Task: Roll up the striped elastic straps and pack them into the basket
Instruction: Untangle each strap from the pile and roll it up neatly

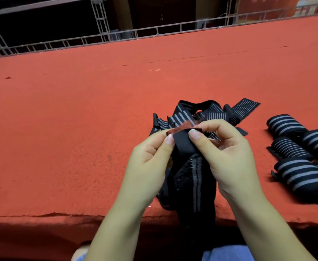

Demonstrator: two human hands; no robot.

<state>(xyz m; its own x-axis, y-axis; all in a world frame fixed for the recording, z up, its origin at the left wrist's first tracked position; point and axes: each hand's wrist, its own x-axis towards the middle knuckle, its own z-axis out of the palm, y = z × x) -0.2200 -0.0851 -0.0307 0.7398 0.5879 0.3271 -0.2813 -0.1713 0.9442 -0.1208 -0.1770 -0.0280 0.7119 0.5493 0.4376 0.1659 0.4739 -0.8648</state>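
1. Pinching the plain black end of a black elastic strap with grey stripes (185, 146), the left hand (148, 164) and the right hand (228, 159) meet just above the near edge of the red felt-covered table (69, 113) in the head view.
2. Left thumb and curled fingers grasp the strap end from the left; right thumb and forefinger grasp it from the right, with the other right fingers curled behind.
3. A small reddish translucent strip (179, 128) sticks up at the strap end between the two thumbs; whether it bears writing cannot be told.
4. Below the hands, the strap hangs down over the table's front edge, showing two grey lines along its length.
5. Behind the hands, a loose heap of unrolled black straps with grey and white stripes (211, 112) lies on the felt, one end stretching to the right.
6. Well to the right of the hands, a cluster of rolled black-and-grey striped straps (303, 157) rests on the table, the rolls touching one another.
7. A grey metal lattice frame (101, 37) runs along the table's far edge.
8. No brand, label or readable writing shows on any strap.
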